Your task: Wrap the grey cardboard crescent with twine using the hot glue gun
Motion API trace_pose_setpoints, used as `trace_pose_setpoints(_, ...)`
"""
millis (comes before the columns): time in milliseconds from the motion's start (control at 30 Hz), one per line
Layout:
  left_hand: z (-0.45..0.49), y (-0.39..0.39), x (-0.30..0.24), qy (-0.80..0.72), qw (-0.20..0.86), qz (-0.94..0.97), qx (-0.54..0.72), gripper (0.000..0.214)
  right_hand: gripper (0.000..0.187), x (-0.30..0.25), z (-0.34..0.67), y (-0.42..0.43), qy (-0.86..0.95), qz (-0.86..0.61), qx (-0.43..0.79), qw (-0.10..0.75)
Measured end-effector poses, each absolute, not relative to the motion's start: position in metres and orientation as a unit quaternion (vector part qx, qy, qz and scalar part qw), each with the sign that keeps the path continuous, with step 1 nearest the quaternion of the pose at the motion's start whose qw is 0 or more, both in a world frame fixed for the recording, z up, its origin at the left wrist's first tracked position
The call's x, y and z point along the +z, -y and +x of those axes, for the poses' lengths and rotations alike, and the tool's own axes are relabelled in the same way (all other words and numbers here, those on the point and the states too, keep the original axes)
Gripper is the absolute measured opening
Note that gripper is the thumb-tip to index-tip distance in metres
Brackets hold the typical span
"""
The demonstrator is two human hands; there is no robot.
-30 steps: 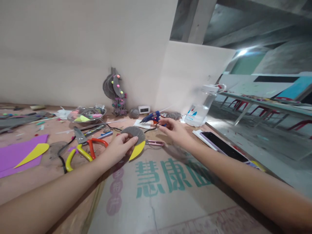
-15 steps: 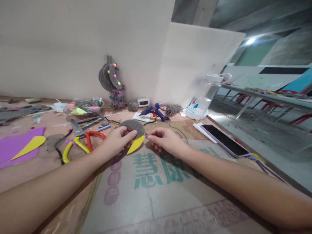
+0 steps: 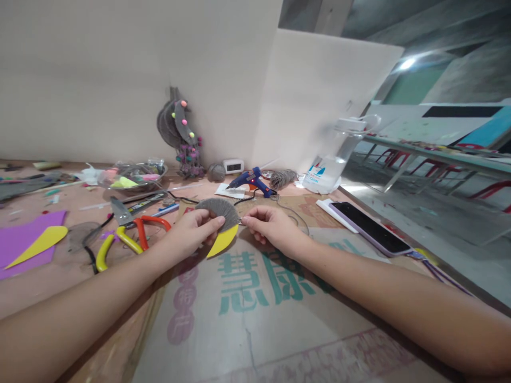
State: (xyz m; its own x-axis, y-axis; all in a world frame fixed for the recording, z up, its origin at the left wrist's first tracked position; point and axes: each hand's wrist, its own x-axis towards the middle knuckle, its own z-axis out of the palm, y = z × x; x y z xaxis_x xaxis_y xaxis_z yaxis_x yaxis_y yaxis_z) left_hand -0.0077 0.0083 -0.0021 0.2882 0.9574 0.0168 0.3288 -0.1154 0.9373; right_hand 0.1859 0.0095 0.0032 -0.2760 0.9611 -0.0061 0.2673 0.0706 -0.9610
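My left hand [image 3: 199,230] is closed on a round grey yarn-wrapped piece [image 3: 219,208], thumb on top and fingers beneath. From its lower edge a pointed yellow piece [image 3: 222,242] sticks out toward me. At the right edge of the round piece, my right hand [image 3: 266,223] pinches something small and dark, perhaps a strand end, too small to make out. Both hands hover over a flattened cardboard sheet [image 3: 199,340] with green and red print. Just behind them lies a blue glue gun [image 3: 253,181], near a loose coil of grey yarn [image 3: 283,179].
Left are orange-and-yellow-handled pliers [image 3: 139,234], a purple sheet [image 3: 30,234] under a yellow cutout [image 3: 42,244], and a plastic bowl [image 3: 131,181] of bits. A phone [image 3: 371,226] and water bottle [image 3: 327,162] stand right. A pompom-decorated grey ornament [image 3: 175,127] is against the wall.
The view has shifted slightly, so the tabletop things sit a little further left. Both hands keep their grip, with the right fingers still at the round piece's edge.
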Motion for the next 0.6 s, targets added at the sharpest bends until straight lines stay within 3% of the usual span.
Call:
trace_pose_setpoints(233,-0.0088,-0.0067,-0.0013,-0.467,0.437,0.69,0.338,0.029,0.031,0.0056,0.1875,-0.0092,0.683,-0.453,0.418,0.393)
trace_pose_setpoints(433,-0.007,-0.0041,0.0026,-0.448,0.383,0.74,0.324,0.028,0.028,0.0071,0.1859,-0.0042,0.683,-0.447,0.449,0.363)
trace_pose_setpoints(600,-0.0049,-0.001,0.0012,-0.448,0.399,0.712,0.365,0.024,0.028,0.007,0.1863,-0.0036,0.665,-0.437,0.468,0.385)
